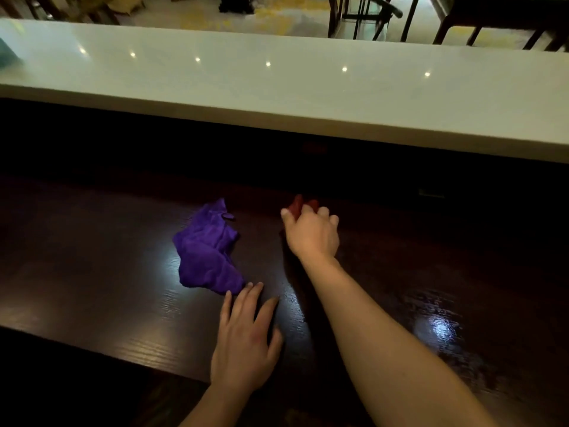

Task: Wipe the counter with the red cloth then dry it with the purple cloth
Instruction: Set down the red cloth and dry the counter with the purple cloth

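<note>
Right hand (311, 232) outstretched, fingers gripping red cloth (300, 204); left hand (246, 340) flat (fingers spread).

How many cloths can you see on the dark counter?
2. The purple cloth lies crumpled by the left hand fingertips. The red cloth is mostly hidden under the right hand, farther back.

left hand (246, 340) lies flat, fingers spread; right hand (311, 231) reaches forward, fingers curled closed.

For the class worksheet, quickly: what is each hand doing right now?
Left hand: open, flat on the counter.
Right hand: closed on the red cloth.
</note>
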A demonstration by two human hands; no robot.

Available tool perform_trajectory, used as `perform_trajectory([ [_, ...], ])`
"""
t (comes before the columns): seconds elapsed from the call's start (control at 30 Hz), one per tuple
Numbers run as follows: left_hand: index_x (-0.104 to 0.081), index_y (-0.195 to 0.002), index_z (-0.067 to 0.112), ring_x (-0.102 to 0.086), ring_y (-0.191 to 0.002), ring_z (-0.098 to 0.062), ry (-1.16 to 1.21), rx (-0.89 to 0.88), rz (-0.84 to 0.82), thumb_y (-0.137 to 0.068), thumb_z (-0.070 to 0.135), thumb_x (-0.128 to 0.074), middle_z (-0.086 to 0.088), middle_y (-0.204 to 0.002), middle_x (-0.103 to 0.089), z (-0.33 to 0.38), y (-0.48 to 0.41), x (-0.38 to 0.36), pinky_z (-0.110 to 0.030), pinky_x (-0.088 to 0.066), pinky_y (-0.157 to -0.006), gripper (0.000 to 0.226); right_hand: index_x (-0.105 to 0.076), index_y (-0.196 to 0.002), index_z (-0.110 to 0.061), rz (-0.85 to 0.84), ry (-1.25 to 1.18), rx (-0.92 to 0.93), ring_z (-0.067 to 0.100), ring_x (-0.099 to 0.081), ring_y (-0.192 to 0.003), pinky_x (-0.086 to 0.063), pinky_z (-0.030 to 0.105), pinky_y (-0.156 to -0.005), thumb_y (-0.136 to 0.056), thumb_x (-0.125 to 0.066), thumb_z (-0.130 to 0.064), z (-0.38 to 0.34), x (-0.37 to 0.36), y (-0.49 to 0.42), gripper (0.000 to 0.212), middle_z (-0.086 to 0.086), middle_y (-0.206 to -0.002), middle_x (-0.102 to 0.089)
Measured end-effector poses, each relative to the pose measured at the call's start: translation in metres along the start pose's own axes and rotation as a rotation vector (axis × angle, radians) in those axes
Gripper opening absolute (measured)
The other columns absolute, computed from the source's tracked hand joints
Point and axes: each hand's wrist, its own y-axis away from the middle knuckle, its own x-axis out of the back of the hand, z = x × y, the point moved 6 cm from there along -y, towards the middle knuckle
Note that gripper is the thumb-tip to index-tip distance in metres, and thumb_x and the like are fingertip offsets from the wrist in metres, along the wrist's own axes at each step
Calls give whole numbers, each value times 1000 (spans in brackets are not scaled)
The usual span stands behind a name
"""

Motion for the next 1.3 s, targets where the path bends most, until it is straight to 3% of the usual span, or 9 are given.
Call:
perform_trajectory([
  [0.2, -67, -118, 15, -50, -130, -32, 5, -22, 45, -79, 34, -49, -15, -135, -58, 1, 0, 3, -53, -24, -110, 47, -50, -134, -37, 56, 230, 116, 35, -32, -127, -33, 47, -100, -86, -50, -65, -4, -7, 6, 55, 13, -149, -33],
  [0.3, -68, -111, 14, -55, -124, -34, 57, -62, 128, -77, 32, -52, -17, -127, -61, 0, 2, 7, -56, -34, -106, 41, -48, -137, -35, 187, 113, 430, 36, -29, -137, -33, 50, -107, -82, -61, -55, -53, -6, 28, 60, 9, -157, -30],
  [0.4, -57, -108, 16, -54, -107, -34, 101, -82, 225, -73, 29, -55, -19, -110, -62, -4, 5, 11, -56, -46, -94, 38, -35, -148, -37, -219, -104, 708, 36, -29, -139, -33, 49, -112, -85, -64, -53, -113, -48, 54, 71, 6, -160, -28],
  [0.5, -57, -103, 11, -54, -95, -38, 97, -3, 292, -73, 28, -55, -20, -104, -60, -14, 9, 12, -55, -49, -84, 35, -27, -149, -45, -468, 31, 721, 34, -28, -138, -33, 47, -111, -86, -65, -52, -125, -79, 58, 74, 0, -162, -22],
  [0.7, -62, -99, 13, -55, -93, -39, 137, 89, 387, -77, 24, -51, -16, -104, -59, -21, 12, 13, -55, -45, -85, 27, -54, -131, -31, -341, 122, 738, 32, -49, -110, -41, 40, -98, -84, -61, -23, -84, -45, 59, 49, 1, -127, -58],
  [0.9, -58, -103, 13, -53, -99, -36, 170, 68, 433, -82, 24, -50, -15, -109, -57, -19, 15, 14, -56, -42, -90, 25, -49, -111, -36, -234, 131, 551, 23, -45, -99, -42, 31, -79, -63, -53, -36, 52, 6, 143, 48, -8, -111, -50],
  [1.07, -63, -111, 8, -55, -108, -38, 136, 81, 353, -85, 28, -48, -17, -120, -58, -16, 11, 10, -53, -42, -92, 36, -44, -135, -34, -176, 180, 451, 30, -35, -129, -33, 45, -103, -65, -50, -58, 27, -12, 136, 74, 3, -138, -43],
  [1.17, -63, -116, 10, -55, -113, -36, 130, 109, 325, -86, 28, -45, -16, -125, -57, -18, 9, 11, -52, -42, -95, 39, -39, -143, -26, -206, 170, 476, 26, -9, -150, -12, 46, -119, -75, -51, -51, 15, -24, 130, 74, 2, -163, -17],
  [1.3, -61, -123, 13, -51, -125, -33, 64, 79, 236, -86, 30, -45, -15, -133, -56, -15, 7, 5, -56, -40, -98, 44, -50, -136, -25, -205, 152, 585, 17, -17, -150, -19, 42, -122, -71, -51, -47, 74, -9, 169, 69, -5, -158, -33],
])
